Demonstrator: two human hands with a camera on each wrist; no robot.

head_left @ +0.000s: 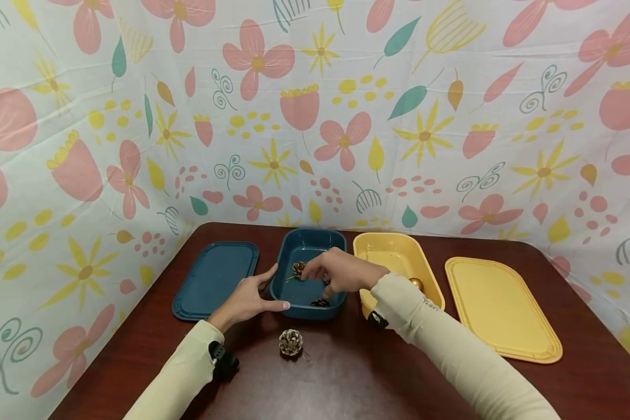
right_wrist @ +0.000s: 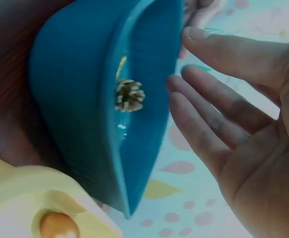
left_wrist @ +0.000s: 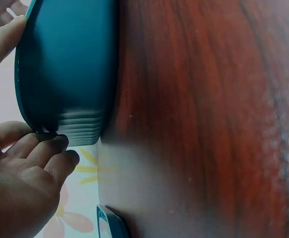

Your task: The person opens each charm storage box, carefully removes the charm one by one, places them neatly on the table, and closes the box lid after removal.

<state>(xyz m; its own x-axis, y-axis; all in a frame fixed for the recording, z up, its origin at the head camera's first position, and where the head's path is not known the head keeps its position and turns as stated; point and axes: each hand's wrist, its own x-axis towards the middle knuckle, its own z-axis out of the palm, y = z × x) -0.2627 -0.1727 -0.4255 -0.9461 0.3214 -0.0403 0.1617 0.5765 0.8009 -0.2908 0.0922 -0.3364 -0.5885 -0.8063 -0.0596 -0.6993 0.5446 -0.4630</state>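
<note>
A blue container point(head_left: 282, 291) stands on the table, with pine cones inside; one pine cone point(head_left: 298, 269) has a gold string, and another dark pine cone point(head_left: 320, 302) lies by the front wall. My left hand point(head_left: 247, 300) grips the container's front left corner, its thumb on the front rim and its fingers along the left side. Above the container's right part hangs my right hand point(head_left: 341, 270), its fingers loosely bent and nothing between them in the right wrist view. A frosted pine cone point(head_left: 291, 342) with a thin loop lies on the table before the container.
A yellow container point(head_left: 436, 291) stands at the right with a shiny gold ball point(head_left: 416, 284) in it. To the far right lies a yellow lid point(head_left: 504, 309); a blue lid point(head_left: 217, 277) lies at the left. Patterned cloth point(head_left: 341, 116) hangs behind the table.
</note>
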